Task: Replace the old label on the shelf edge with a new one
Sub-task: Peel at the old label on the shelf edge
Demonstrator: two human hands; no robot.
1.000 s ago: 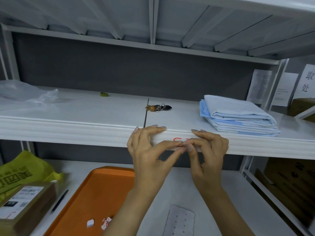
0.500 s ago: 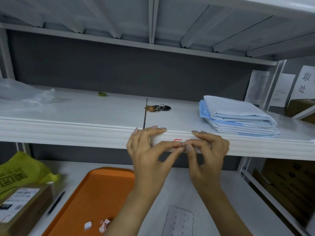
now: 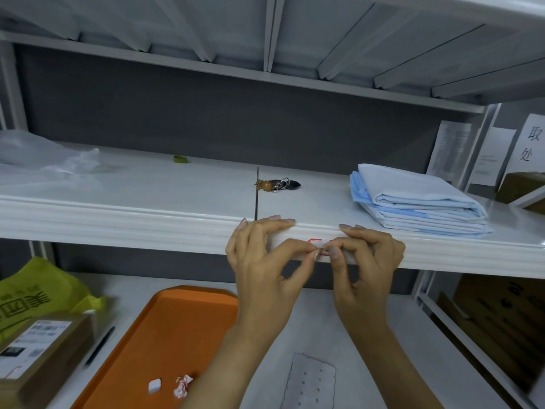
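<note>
Up close, the left hand [image 3: 262,261] hooks its four fingertips over the top lip of the white metal shelf edge [image 3: 118,228] and reaches its thumb rightward across the front face; the right hand [image 3: 368,261] does the same from the other side, fingertips on the lip, thumb and bent forefinger closed together on the white label with a red outline [image 3: 314,240]; the two thumb tips meet on that label, and whether a corner is lifted cannot be told. The label is stuck flat on the front face of the shelf edge, facing outward, its long axis running left to right along the edge; only its upper left corner shows, the hands hiding the rest.

On the shelf behind lie a bunch of keys with a wooden bead [image 3: 277,184], a stack of folded pale blue cloths [image 3: 413,199] to the right and a clear plastic bag [image 3: 44,156] far left. On the lower shelf an orange plastic tray [image 3: 165,329] carries a crumpled paper scrap [image 3: 182,385]; a perforated white sheet [image 3: 312,382] lies just right of it; a black pen [image 3: 98,345] and a brown cardboard box [image 3: 38,352] sit to the left.
</note>
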